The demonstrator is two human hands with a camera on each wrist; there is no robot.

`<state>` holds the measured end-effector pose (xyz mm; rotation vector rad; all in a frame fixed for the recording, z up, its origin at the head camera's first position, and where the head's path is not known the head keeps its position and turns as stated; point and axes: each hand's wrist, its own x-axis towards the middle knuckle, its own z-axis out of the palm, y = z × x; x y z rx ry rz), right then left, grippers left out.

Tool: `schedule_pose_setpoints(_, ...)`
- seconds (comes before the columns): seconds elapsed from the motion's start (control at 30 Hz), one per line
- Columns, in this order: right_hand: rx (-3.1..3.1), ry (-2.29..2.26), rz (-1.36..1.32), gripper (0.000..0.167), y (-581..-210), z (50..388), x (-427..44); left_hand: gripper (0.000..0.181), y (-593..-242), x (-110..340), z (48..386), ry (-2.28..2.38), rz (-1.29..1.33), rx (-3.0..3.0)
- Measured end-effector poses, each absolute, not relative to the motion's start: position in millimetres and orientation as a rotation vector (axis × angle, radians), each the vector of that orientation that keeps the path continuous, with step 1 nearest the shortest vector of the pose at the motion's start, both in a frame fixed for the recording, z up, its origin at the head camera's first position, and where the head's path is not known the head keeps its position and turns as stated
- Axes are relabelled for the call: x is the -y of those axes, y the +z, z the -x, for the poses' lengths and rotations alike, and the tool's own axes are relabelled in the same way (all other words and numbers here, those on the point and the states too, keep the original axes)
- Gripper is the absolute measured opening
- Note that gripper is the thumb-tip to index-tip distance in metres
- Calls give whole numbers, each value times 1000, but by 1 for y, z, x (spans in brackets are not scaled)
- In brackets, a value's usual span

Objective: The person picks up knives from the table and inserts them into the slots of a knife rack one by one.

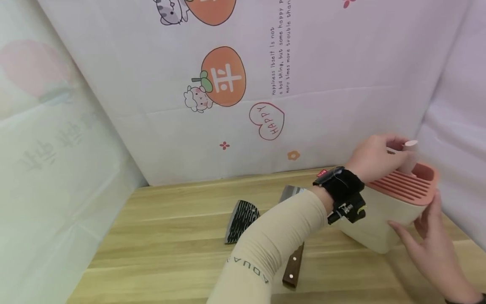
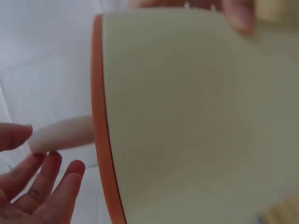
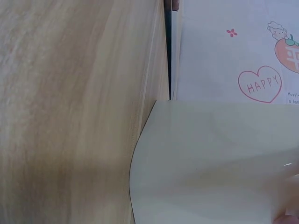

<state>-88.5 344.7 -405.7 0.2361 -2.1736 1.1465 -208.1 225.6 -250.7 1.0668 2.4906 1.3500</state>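
Observation:
A cream knife block with a salmon slotted top stands at the right of the table. From its top sticks up a pale, rounded handle; whatever lies below it is hidden inside the block. My left hand pinches this handle, and the left wrist view shows thumb and fingertips on either side of the handle. Lower down, my right hand holds the block's near right side, thumb on the front face and fingers round the side.
Left of the block, partly under my left forearm, lie a black-patterned blade, a grey metal blade and a brown riveted handle on the wooden table. A printed white cloth hangs behind.

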Motion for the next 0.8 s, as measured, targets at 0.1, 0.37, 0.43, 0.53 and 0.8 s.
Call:
schedule_pose_setpoints(0.1,2169,1150,-239,113,-407,90,-343,37,-250,-213,215,1208,-1168,-2488)
schedule_pose_setpoints(0.37,2153,1175,-223,108,-406,93,-345,41,-266,-109,225,1116,-1568,-2348)
schedule_pose_setpoints(0.43,2153,1176,-208,107,-409,92,-344,39,-286,-70,223,1101,-1648,-2384)
schedule_pose_setpoints(0.53,2126,1167,-184,106,-410,92,-344,37,-314,-15,221,1026,-1705,-2450)
schedule_pose_setpoints(0.8,2049,1153,-128,100,-419,94,-344,31,-394,109,203,674,-1819,-2543)
